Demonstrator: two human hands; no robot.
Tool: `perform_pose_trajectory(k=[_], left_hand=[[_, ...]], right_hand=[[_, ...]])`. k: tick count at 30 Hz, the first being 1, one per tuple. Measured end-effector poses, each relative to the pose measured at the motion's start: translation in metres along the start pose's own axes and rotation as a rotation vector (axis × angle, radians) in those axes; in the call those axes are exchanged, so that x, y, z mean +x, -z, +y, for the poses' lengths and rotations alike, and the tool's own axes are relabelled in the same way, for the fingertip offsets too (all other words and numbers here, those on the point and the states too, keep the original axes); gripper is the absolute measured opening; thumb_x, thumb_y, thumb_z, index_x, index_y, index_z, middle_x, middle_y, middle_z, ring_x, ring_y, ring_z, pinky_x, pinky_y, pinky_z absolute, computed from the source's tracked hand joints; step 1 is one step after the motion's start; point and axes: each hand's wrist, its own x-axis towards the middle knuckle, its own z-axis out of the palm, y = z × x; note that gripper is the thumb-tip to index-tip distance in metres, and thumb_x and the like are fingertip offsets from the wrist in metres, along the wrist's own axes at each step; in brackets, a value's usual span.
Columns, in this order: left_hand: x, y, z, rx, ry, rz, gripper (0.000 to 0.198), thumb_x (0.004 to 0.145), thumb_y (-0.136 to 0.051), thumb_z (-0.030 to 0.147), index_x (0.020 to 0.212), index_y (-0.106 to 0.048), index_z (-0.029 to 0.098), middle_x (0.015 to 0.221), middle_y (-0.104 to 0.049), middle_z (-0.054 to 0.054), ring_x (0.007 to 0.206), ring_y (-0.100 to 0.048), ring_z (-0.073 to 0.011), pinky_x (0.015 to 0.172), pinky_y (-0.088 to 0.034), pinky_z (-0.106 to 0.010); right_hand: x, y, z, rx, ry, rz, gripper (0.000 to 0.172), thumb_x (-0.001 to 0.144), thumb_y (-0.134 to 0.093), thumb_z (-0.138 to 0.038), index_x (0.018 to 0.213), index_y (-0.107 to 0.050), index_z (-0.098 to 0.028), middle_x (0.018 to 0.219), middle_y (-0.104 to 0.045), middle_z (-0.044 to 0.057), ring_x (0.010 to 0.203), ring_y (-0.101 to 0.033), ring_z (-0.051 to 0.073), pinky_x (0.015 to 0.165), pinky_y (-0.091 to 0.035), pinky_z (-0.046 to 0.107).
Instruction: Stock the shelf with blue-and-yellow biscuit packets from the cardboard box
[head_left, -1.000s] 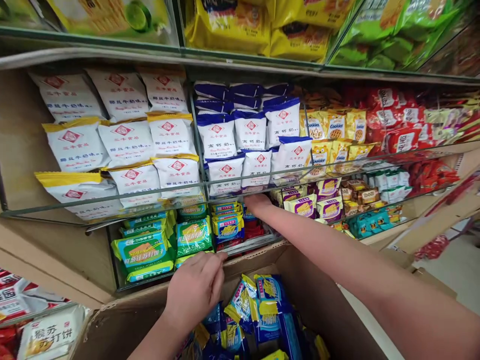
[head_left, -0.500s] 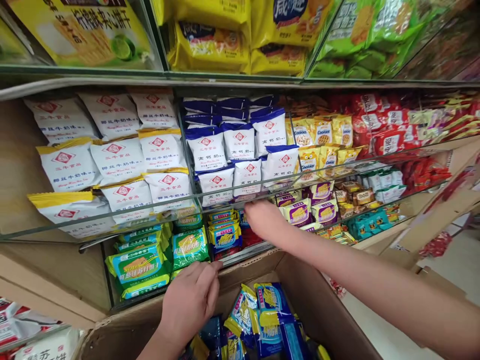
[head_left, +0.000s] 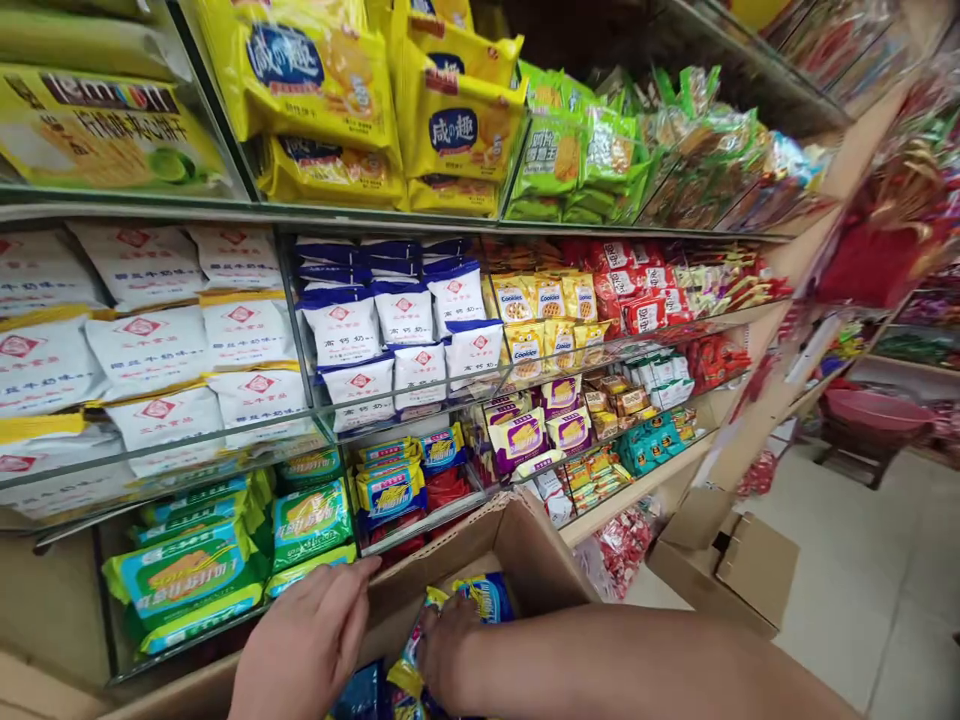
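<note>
My left hand [head_left: 307,640] rests on the far rim of an open cardboard box [head_left: 517,545], fingers together and curled over the edge. My right hand [head_left: 442,650] is down inside the box among blue and yellow snack packets [head_left: 487,597], its fingers closed around one of them. In front of the box, the lowest shelf holds matching blue and yellow packets [head_left: 390,485] beside green and blue packets [head_left: 187,570].
Glass shelves hold white bags with yellow tops [head_left: 150,345], white bags with blue tops [head_left: 375,320], yellow cookie packs [head_left: 544,300] and large yellow bags [head_left: 322,80] above. A second cardboard box [head_left: 739,565] sits on the tiled floor at right. A pink tub [head_left: 874,410] stands farther back.
My right hand has come off the lower shelf and dropped into the box onto the packets. The view has swung right and up. My left hand has stayed on the box rim.
</note>
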Motion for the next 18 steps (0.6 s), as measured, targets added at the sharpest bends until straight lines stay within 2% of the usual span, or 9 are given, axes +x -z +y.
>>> perform_pose_trajectory(k=[1,3,6,8,10,13,15,18], left_hand=[[0.0,0.0,0.0,0.001,-0.004,0.002,0.019,0.079,-0.042,0.022,0.092,-0.056,0.02,0.069,-0.063,-0.001,0.065,-0.06,-0.0154,0.059,-0.045,-0.025],[-0.001,0.001,-0.001,0.012,-0.011,0.002,0.018,0.079,-0.042,0.021,0.091,-0.056,0.02,0.069,-0.063,-0.001,0.064,-0.06,-0.0151,0.059,-0.045,-0.025],[0.001,0.001,-0.001,0.033,-0.013,0.012,0.018,0.079,-0.042,0.022,0.09,-0.056,0.02,0.067,-0.062,0.0,0.062,-0.06,-0.0148,0.057,-0.045,-0.024],[0.002,0.002,0.0,0.037,-0.015,0.017,0.019,0.079,-0.042,0.023,0.09,-0.057,0.021,0.067,-0.063,0.0,0.061,-0.06,-0.0145,0.056,-0.045,-0.023],[0.003,0.002,0.0,0.039,-0.017,0.019,0.019,0.079,-0.042,0.023,0.089,-0.058,0.022,0.067,-0.063,0.0,0.061,-0.06,-0.0142,0.056,-0.045,-0.023],[0.005,0.0,-0.001,0.045,-0.011,0.023,0.02,0.08,-0.041,0.022,0.09,-0.058,0.021,0.065,-0.062,0.0,0.06,-0.059,-0.0148,0.055,-0.045,-0.024],[0.007,-0.002,-0.003,0.028,0.003,0.003,0.02,0.08,-0.04,0.023,0.091,-0.057,0.021,0.066,-0.062,0.0,0.062,-0.06,-0.0154,0.055,-0.045,-0.025],[0.008,0.0,-0.005,-0.078,0.061,-0.065,0.021,0.081,-0.041,0.023,0.095,-0.055,0.022,0.074,-0.064,-0.002,0.067,-0.061,-0.016,0.058,-0.047,-0.025]], right_hand=[[0.004,-0.004,0.002,-0.025,-0.046,-0.008,0.051,0.052,-0.065,-0.006,0.102,-0.059,-0.009,0.11,-0.054,0.025,0.097,-0.05,0.041,0.061,-0.044,0.056],[0.006,-0.01,0.006,-0.14,-0.1,-0.146,0.055,0.053,-0.067,-0.013,0.108,-0.056,-0.015,0.11,-0.055,0.021,0.097,-0.051,0.036,0.059,-0.046,0.051],[0.003,-0.011,0.007,-0.236,-0.111,-0.266,0.061,0.05,-0.072,-0.021,0.109,-0.056,-0.018,0.101,-0.061,0.017,0.094,-0.052,0.033,0.06,-0.045,0.045],[0.001,-0.01,0.007,-0.235,-0.115,-0.293,0.056,0.057,-0.068,-0.021,0.111,-0.055,-0.019,0.102,-0.061,0.017,0.097,-0.05,0.034,0.063,-0.045,0.047],[0.0,-0.008,0.008,-0.195,-0.148,-0.296,0.052,0.064,-0.062,-0.02,0.115,-0.051,-0.018,0.113,-0.054,0.018,0.104,-0.046,0.038,0.064,-0.044,0.052],[0.003,0.003,0.01,-0.161,-0.244,-0.239,0.061,0.063,-0.062,-0.017,0.121,-0.044,-0.011,0.124,-0.041,0.026,0.104,-0.045,0.043,0.059,-0.044,0.055],[0.001,0.018,0.012,-0.158,-0.268,-0.188,0.068,0.056,-0.066,-0.014,0.119,-0.043,-0.004,0.114,-0.048,0.03,0.096,-0.051,0.042,0.057,-0.045,0.053],[-0.026,0.054,0.021,-0.105,-0.14,-0.145,0.06,0.05,-0.066,-0.006,0.107,-0.051,-0.004,0.092,-0.062,0.022,0.082,-0.059,0.035,0.059,-0.049,0.044]])
